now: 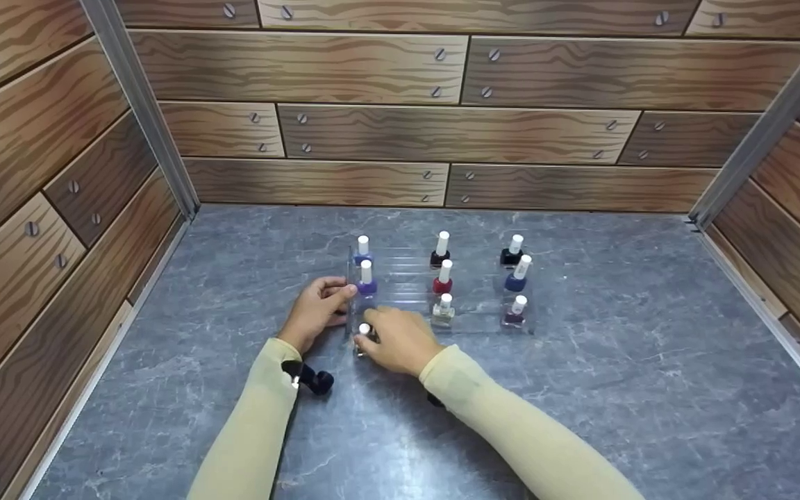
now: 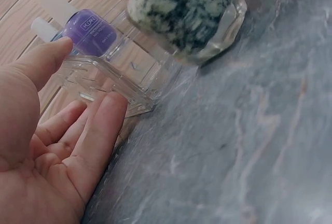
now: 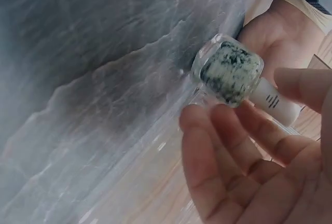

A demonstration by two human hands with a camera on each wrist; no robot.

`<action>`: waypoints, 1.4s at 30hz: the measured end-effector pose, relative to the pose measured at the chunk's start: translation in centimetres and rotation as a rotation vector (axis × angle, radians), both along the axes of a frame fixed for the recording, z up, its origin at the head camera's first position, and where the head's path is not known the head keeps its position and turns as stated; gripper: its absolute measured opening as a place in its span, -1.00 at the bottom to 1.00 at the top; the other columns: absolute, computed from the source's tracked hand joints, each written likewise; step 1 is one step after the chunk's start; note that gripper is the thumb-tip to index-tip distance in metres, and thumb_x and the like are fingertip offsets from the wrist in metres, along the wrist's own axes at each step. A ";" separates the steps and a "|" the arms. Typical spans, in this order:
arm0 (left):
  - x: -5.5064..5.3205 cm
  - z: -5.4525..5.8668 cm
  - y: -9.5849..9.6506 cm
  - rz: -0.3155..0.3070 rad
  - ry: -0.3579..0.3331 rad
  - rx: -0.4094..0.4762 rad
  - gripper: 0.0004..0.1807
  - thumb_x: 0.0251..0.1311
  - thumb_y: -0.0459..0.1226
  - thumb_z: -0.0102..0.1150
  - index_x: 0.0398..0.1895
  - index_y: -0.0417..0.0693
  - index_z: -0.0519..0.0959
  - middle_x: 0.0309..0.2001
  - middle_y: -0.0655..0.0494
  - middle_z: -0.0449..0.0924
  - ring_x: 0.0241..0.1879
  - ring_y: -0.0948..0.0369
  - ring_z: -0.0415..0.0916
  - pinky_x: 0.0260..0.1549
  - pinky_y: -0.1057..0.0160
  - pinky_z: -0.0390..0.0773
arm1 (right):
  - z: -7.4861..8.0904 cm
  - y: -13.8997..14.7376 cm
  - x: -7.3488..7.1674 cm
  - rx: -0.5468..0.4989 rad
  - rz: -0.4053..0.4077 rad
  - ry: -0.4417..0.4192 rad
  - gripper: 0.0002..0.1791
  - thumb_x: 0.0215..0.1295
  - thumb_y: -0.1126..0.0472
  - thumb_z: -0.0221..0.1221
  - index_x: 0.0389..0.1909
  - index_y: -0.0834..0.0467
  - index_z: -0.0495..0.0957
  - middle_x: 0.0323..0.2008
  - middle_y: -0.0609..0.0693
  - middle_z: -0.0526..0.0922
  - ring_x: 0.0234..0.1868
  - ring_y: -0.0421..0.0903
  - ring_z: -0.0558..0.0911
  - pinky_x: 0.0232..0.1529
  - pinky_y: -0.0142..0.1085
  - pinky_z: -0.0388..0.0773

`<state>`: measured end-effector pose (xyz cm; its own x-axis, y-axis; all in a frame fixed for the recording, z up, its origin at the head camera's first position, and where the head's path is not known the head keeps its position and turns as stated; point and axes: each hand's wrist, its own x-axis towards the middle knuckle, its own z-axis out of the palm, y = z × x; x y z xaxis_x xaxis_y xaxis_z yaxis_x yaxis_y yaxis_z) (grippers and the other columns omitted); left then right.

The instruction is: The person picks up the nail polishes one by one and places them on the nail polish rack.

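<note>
In the head view a clear stepped display rack (image 1: 400, 281) holds several nail polish bottles with white caps. My left hand (image 1: 317, 309) is at the rack's left side, its fingers loosely extended; the thumb (image 2: 54, 58) lies by the upper edge, near a purple nail polish bottle (image 2: 91, 33). At the rack's front left corner, my right hand (image 1: 400, 339) has thumb and fingers around the white cap of a speckled nail polish bottle (image 3: 231, 71). Dark flecks show in its pale glass body, which is low over the grey surface in the left wrist view.
The rack's middle column has a dark bottle (image 1: 440, 258), a red one (image 1: 442, 285) and a pale one (image 1: 443, 314). On its right are black (image 1: 511, 255), blue (image 1: 517, 280) and dark purple (image 1: 514, 316) bottles. Wood-patterned walls (image 1: 372, 132) enclose the grey marbled surface (image 1: 622, 361).
</note>
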<state>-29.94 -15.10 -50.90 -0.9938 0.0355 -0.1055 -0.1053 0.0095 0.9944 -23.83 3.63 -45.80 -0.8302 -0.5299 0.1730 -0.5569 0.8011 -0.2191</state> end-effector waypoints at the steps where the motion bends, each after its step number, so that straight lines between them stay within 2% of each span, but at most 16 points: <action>1: 0.0 0.0 0.0 0.002 0.000 0.000 -0.48 0.37 -0.15 0.35 0.27 -0.21 0.50 0.03 -0.09 0.64 -0.25 0.15 0.60 -0.21 0.19 0.77 | 0.0 0.0 0.0 0.001 0.006 0.009 -0.69 0.41 -0.10 0.26 -0.28 0.08 0.60 -0.39 -0.02 0.62 -0.40 0.00 0.63 -0.41 -0.05 0.62; 6: -0.1 0.1 0.0 0.011 0.009 0.008 -0.48 0.36 -0.16 0.36 0.27 -0.22 0.49 0.04 -0.10 0.64 -0.27 0.15 0.59 -0.22 0.18 0.77 | 0.2 0.2 0.1 0.024 0.037 0.038 -0.79 0.37 0.00 0.26 -0.26 0.07 0.59 -0.36 -0.04 0.58 -0.45 -0.06 0.57 -0.44 -0.11 0.61; 12: 0.1 0.0 0.0 0.011 0.008 0.004 -0.49 0.37 -0.15 0.35 0.26 -0.22 0.49 0.04 -0.10 0.64 -0.27 0.15 0.59 -0.23 0.19 0.77 | 0.5 0.1 0.3 0.050 0.053 -0.021 -0.79 0.28 0.08 0.28 -0.15 0.08 0.60 -0.28 -0.06 0.55 -0.41 -0.12 0.53 -0.41 -0.18 0.60; 20: 0.0 -0.1 -0.2 0.011 0.004 -0.002 -0.47 0.37 -0.13 0.35 0.27 -0.22 0.48 0.04 -0.10 0.62 -0.25 0.15 0.58 -0.21 0.20 0.76 | -0.1 0.0 0.4 0.037 -0.024 -0.070 -0.63 0.33 -0.14 0.32 -0.23 0.07 0.50 -0.37 -0.08 0.56 -0.39 -0.07 0.58 -0.38 -0.10 0.62; 29: 0.0 0.0 0.1 0.012 0.011 -0.012 -0.49 0.37 -0.14 0.35 0.25 -0.23 0.49 0.03 -0.11 0.62 -0.25 0.15 0.57 -0.19 0.20 0.76 | -0.3 0.3 0.4 -0.052 -0.053 -0.110 -0.74 0.15 0.19 0.33 -0.20 0.07 0.45 -0.38 -0.09 0.51 -0.39 -0.08 0.54 -0.37 -0.10 0.62; 34: -0.1 0.1 0.2 0.013 0.007 -0.016 -0.49 0.36 -0.13 0.36 0.24 -0.20 0.50 0.04 -0.10 0.63 -0.26 0.14 0.58 -0.19 0.19 0.76 | -0.4 0.6 0.1 -0.141 -0.056 -0.161 -0.71 0.14 0.26 0.36 -0.18 0.08 0.46 -0.33 -0.08 0.54 -0.34 -0.07 0.56 -0.29 -0.12 0.63; 38: 0.0 0.1 0.2 0.015 0.003 -0.015 -0.50 0.36 -0.13 0.36 0.23 -0.20 0.51 0.02 -0.09 0.63 -0.26 0.14 0.58 -0.19 0.18 0.76 | -0.6 1.1 -0.2 -0.197 -0.028 -0.181 -0.74 0.20 0.27 0.37 -0.18 0.09 0.49 -0.31 -0.06 0.56 -0.28 -0.07 0.57 -0.21 -0.14 0.63; 42: 0.0 -0.1 0.1 0.015 -0.004 -0.004 -0.50 0.37 -0.14 0.35 0.23 -0.21 0.50 0.01 -0.09 0.63 -0.25 0.14 0.58 -0.19 0.17 0.77 | -0.6 1.9 -0.3 -0.279 0.012 -0.216 -0.81 0.26 0.27 0.35 -0.22 0.09 0.52 -0.33 -0.08 0.58 -0.30 -0.11 0.55 -0.22 -0.19 0.61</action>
<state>-29.89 -14.97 -51.00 -0.9938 0.0201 -0.1097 -0.1095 0.0118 0.9939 -24.16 5.55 -46.42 -0.8576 -0.4968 0.1331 -0.4825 0.6876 -0.5426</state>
